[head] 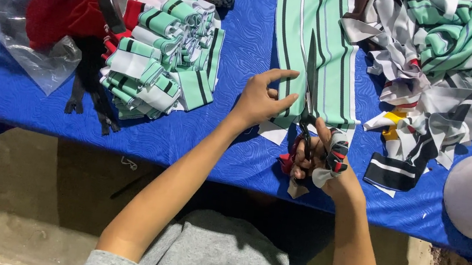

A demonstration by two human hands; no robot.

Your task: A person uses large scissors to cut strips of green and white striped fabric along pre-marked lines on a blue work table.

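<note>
Right hand [321,160] scissors [309,93] striped fabric [316,45]; left hand [262,99] steadies.

Blue-covered table [242,41] over bare, seemingly concrete floor [6,192], dim and shadowed underneath.

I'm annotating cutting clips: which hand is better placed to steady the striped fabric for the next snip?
Left. The left hand already rests flat on the striped fabric beside the blades, while the right hand is occupied gripping the scissors.
</note>
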